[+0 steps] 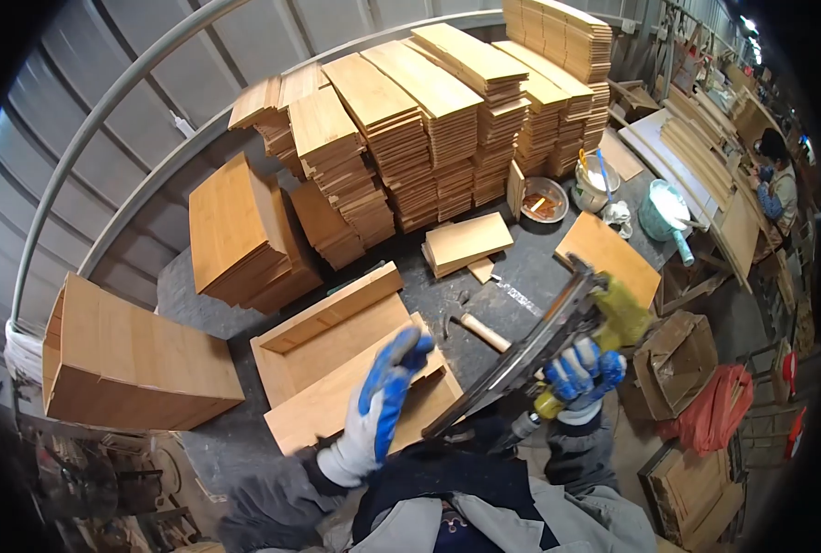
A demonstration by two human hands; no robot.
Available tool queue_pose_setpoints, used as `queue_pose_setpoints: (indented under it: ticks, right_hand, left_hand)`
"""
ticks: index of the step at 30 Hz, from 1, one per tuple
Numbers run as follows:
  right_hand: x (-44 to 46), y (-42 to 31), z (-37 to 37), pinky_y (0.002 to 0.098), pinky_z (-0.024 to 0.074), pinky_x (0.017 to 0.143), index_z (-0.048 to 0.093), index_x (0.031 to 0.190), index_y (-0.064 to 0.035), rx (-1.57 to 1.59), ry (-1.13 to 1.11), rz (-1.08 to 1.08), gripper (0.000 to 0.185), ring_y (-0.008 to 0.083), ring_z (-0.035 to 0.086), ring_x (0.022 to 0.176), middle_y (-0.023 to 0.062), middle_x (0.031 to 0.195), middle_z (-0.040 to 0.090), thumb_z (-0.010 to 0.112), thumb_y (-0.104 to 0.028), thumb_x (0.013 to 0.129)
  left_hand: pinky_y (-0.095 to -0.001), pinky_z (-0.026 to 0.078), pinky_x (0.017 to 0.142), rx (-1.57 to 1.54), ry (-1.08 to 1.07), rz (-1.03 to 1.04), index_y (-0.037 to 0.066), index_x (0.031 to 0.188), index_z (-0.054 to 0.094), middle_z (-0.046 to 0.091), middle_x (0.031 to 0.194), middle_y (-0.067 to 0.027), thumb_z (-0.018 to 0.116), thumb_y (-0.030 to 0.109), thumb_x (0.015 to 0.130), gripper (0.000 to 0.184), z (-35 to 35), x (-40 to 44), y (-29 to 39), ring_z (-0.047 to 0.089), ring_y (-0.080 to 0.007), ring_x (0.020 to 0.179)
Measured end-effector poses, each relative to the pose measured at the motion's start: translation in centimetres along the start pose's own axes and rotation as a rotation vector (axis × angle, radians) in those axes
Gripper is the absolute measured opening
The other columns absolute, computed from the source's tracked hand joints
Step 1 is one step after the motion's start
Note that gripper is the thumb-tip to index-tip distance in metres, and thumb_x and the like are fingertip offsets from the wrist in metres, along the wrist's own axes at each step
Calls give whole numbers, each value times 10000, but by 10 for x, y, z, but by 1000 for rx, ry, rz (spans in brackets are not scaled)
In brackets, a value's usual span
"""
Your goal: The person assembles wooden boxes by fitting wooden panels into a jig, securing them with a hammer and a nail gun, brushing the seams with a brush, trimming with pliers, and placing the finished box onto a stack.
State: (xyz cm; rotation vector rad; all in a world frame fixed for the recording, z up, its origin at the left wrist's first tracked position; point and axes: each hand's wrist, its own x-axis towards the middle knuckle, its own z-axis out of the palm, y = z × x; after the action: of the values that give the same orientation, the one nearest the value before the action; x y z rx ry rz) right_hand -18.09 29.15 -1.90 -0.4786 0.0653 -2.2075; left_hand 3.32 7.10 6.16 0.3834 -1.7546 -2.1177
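My right hand [578, 373], in a blue-and-white glove, is wrapped around the handle of a nail gun [620, 315] with a yellow-green body and a long dark magazine. The nail gun is held in the air at a slant, with an air hose fitting at its lower end. My left hand [384, 405], gloved the same way, is raised with its fingers stretched out over a wooden drawer box [286, 376], and holds nothing. The box lies on the dark worktable [512, 300], and its near right part is partly hidden by my hand and the gun.
A hammer [486, 333] lies behind the box. Tall stacks of wooden boards [384, 92] line the back. An assembled wooden box [143, 359] stands left. A metal bowl [547, 203], a bucket [596, 184] and a flat board [610, 253] are right. A co-worker [779, 189] is far right.
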Motion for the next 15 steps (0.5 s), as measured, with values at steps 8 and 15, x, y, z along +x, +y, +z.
queue_pose_setpoints:
  ticks: [8,15]
  right_hand:
    - [-1,8,41,320,446,516,625,1197,-105,-128,130,8,400,189,509,545,29,628,449,635,-262,829]
    - [5,-29,32,314,446,440,583,1411,-155,-342,176,160,574,144,488,460,-5,636,429,616,-246,845]
  left_hand:
    - [-448,511,1088,-1184,3,-453,11,1516,445,539,1492,-191,375,565,1093,701,55,16,-68,607,-294,1285]
    - [-419,518,1055,-921,113,-354,4,1449,499,607,1376,-176,484,499,1085,614,82,44,-50,601,-290,1265]
